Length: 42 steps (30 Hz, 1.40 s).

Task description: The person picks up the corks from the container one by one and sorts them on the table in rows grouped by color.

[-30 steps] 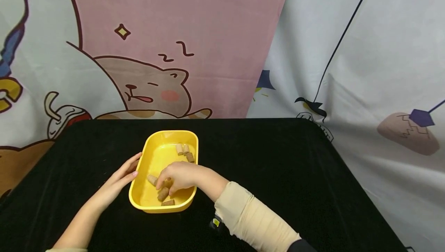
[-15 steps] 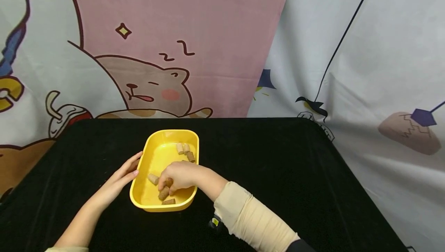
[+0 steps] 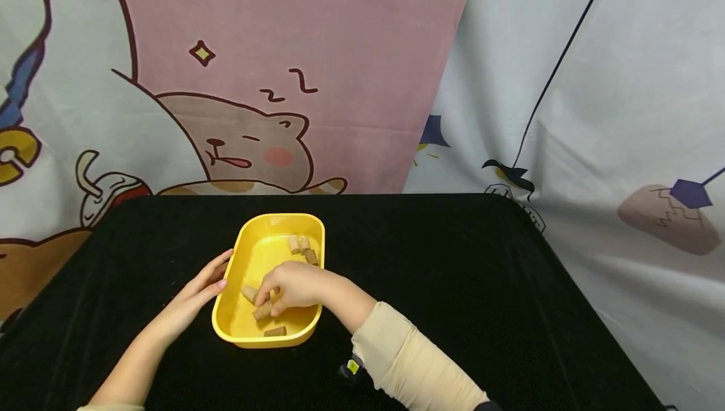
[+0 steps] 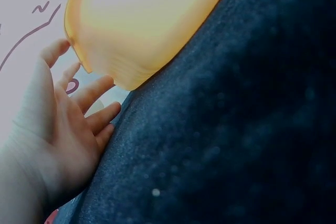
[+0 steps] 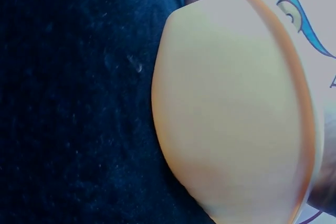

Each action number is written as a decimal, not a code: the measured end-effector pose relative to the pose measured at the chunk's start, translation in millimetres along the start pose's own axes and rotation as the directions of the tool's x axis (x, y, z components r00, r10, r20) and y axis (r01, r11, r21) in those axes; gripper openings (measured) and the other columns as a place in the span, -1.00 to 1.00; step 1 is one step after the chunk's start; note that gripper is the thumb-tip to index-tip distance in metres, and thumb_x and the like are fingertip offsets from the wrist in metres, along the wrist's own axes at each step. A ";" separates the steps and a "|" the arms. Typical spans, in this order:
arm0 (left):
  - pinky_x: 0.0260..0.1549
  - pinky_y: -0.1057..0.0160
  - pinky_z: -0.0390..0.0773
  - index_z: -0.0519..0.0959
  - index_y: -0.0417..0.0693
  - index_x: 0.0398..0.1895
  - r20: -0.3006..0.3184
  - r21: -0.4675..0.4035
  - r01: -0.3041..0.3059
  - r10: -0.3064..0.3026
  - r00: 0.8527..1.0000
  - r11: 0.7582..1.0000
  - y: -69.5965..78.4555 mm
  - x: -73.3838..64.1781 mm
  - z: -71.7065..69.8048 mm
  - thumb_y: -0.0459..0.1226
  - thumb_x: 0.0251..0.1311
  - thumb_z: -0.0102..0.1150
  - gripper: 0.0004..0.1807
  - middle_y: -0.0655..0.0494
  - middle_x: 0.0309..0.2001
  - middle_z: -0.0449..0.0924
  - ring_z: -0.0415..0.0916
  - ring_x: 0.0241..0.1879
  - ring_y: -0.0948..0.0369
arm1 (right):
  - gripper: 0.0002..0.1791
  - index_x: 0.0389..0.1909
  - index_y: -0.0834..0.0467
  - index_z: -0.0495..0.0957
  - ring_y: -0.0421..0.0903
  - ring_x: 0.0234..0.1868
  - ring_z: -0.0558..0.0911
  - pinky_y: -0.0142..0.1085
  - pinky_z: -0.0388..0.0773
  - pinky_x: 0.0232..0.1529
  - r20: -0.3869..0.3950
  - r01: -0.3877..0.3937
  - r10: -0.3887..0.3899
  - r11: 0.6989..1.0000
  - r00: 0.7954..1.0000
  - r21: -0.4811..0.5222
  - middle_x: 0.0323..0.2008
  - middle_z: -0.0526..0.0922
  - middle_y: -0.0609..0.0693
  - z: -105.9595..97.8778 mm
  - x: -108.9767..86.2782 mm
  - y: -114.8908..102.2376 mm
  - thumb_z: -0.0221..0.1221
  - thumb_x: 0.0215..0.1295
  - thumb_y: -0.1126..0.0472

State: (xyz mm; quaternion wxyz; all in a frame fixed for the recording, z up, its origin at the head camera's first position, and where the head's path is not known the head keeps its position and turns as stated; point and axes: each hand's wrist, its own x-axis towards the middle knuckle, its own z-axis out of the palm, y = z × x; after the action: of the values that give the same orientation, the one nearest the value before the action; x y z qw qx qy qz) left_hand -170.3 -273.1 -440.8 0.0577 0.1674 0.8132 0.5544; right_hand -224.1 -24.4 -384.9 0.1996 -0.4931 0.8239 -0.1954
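A yellow tray sits on the black cloth in the head view, with several small brown corks in it. Inside its near half, my right hand reaches down with curled fingers, its thumb and fingertips at a cork. Behind these fingers another brown piece is mostly hidden. Close by lie a paler cork and one at the near wall. My left hand rests its extended fingers against the tray's left side. In the left wrist view these fingers are spread at the tray's outer wall.
Pale corks and a darker one lie in the tray's far right corner. Black cloth covers the table around the tray. A printed curtain hangs behind. The tray's outer wall fills the right wrist view, hiding the right fingers.
The cork at my right fingertips has shifted slightly left and away from the near wall, and the right fingers have moved a little. My left hand and the tray have stayed nearly still.
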 end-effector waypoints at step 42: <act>0.10 -0.04 0.33 -0.11 -0.11 0.51 -0.009 -0.002 -0.012 0.012 1.000 1.000 -2.8 -0.1 -0.7 -0.21 0.50 -0.27 -0.40 -0.39 0.40 0.03 0.09 0.30 -0.26 | -0.73 -0.21 0.12 0.70 -0.13 -0.23 0.53 -0.17 0.55 -0.22 -0.769 0.144 0.028 0.977 0.638 0.155 -0.27 0.64 -0.20 -5.9 -83.5 26.1 0.44 0.00 0.25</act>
State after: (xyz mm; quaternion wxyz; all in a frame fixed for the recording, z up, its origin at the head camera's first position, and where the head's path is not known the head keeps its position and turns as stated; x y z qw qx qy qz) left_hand -171.0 -274.7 -443.2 0.0512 0.1697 0.8119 0.5562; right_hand -210.2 62.1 -382.2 -0.1263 -0.3670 0.7898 -0.4749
